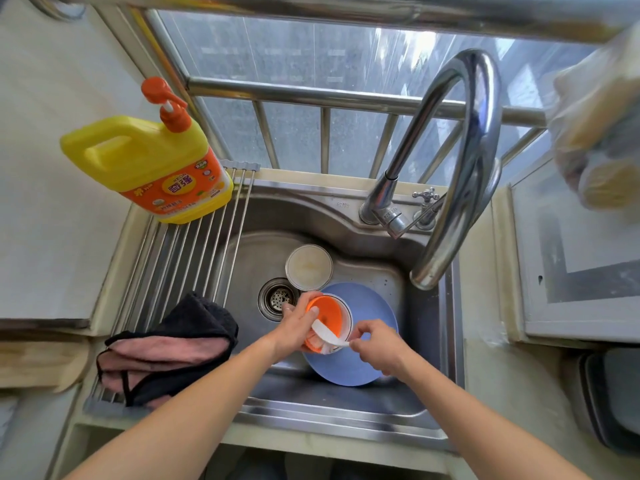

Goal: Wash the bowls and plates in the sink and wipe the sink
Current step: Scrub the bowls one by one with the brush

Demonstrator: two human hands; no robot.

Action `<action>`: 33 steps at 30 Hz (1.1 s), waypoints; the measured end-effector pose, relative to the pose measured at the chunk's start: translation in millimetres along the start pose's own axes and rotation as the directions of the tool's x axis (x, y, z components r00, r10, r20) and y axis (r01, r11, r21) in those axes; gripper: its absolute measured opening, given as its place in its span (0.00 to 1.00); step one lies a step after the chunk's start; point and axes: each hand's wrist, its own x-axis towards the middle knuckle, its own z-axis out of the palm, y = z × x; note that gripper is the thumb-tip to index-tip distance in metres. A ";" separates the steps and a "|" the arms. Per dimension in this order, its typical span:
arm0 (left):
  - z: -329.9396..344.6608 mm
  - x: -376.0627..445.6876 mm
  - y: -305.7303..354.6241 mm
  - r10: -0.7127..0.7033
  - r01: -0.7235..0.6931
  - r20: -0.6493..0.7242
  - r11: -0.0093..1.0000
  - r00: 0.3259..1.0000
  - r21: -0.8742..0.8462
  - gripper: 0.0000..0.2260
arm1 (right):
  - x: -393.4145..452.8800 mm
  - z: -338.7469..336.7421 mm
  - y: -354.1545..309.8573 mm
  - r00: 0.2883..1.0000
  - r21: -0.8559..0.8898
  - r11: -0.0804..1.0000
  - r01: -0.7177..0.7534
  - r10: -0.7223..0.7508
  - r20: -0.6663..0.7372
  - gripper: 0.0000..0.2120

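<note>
Orange plastic bowl (327, 315) with a white rim sits tilted on its side in my left hand (297, 329), held over the stainless steel sink (346, 223) near the basin's centre. From the head camera I see my left fingers curled round the bowl's outer wall at its 9 o'clock side, thumb lying across the orange inside. My right hand (377, 346) is at the bowl's 4 o'clock, thumb and forefinger pinching a white strip of cloth or wipe (329, 336) that runs across the bowl's rim toward my left thumb; I cannot tell exactly what the strip is.

Under the bowl, at its 5 o'clock, a round light-blue plate (367, 365) lies in the basin, leaning toward the near wall. A small round white dish (309, 266) with a stained inside rests flat at the bowl's 12 o'clock, just beside the metal drain strainer (278, 299), which is at the bowl's 9 o'clock.

At the sink's 9 o'clock a roll-up rack of steel rods (194, 258) spans the edge, carrying a folded black-and-pink towel (166, 348) and, at 11 o'clock, a yellow detergent jug with an orange pump (145, 157). A curved chrome faucet (467, 161) arches over the basin at 2 o'clock.
</note>
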 end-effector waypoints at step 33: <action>5.0 2.5 -11.3 0.204 -0.200 -0.035 0.975 0.978 0.095 0.15 | -27.6 10.8 -27.3 0.923 -0.824 0.536 0.183 -0.382 -0.043 0.15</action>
